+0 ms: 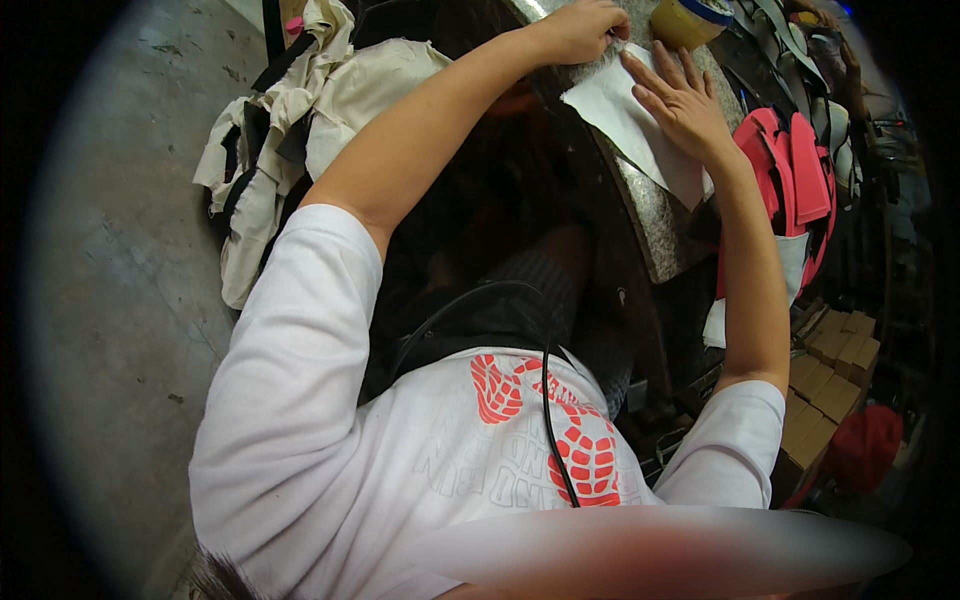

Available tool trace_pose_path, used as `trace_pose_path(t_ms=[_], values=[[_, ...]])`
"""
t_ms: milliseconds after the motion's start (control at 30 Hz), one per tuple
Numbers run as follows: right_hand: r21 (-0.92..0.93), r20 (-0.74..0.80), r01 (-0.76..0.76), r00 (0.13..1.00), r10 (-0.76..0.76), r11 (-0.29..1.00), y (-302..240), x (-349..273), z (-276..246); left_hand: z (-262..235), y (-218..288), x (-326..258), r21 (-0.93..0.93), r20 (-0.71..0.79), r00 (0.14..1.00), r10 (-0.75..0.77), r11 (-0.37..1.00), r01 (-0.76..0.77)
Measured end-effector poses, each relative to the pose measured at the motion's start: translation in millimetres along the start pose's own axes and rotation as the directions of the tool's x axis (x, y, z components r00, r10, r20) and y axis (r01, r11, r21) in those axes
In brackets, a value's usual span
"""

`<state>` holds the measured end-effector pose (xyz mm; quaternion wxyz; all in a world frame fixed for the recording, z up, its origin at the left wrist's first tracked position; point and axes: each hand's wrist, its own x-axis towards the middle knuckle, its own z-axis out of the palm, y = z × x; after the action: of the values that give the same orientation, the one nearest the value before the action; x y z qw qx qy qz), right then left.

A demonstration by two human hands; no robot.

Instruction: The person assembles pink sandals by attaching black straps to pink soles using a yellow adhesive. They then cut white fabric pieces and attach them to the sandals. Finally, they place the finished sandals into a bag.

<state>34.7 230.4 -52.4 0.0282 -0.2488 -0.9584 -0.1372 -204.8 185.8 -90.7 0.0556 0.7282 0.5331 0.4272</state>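
A white, cloth-like sheet (630,112) lies across a speckled stone-look worktop (655,235), one corner reaching over the near edge. My right hand (684,108) rests on it with the palm down and the fingers stretched out. At the sheet's far end, my left hand (583,32) is closed, its fingers curled down toward the worktop. What those fingers hold, if anything, is too small to make out. Just beyond my right fingertips stands a tub (690,22) with yellowish sides and a blue rim.
Pink flat pieces (800,170) are piled to the right of the worktop, with dark straps (780,50) behind them. Cream and black fabric (365,95) hangs in a heap on the left. Brown cardboard boxes (830,365) and a red item (865,445) sit at the lower right.
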Motion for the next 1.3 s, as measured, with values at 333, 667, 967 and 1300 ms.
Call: trace_pose_path(t_ms=[333,667,967,1300], values=[[-0.033,-0.018,0.131,0.991,-0.131,0.991,-46,-35,-28,-3,6,3,0.002,0.105,0.994,-0.011,1.0,0.011],[-0.167,-0.091,0.094,0.99,-0.11,0.981,-53,-25,-28,-2,5,22,0.116,0.107,0.994,-0.023,0.993,0.011],[0.075,-0.091,0.104,0.991,-0.097,0.992,-89,-46,-39,-2,9,17,0.123,0.064,0.997,-0.047,0.992,0.039],[0.821,-0.071,-0.042,0.982,0.175,0.569,-78,-83,-69,3,8,17,0.126,-0.01,1.0,-0.026,0.992,0.027]])
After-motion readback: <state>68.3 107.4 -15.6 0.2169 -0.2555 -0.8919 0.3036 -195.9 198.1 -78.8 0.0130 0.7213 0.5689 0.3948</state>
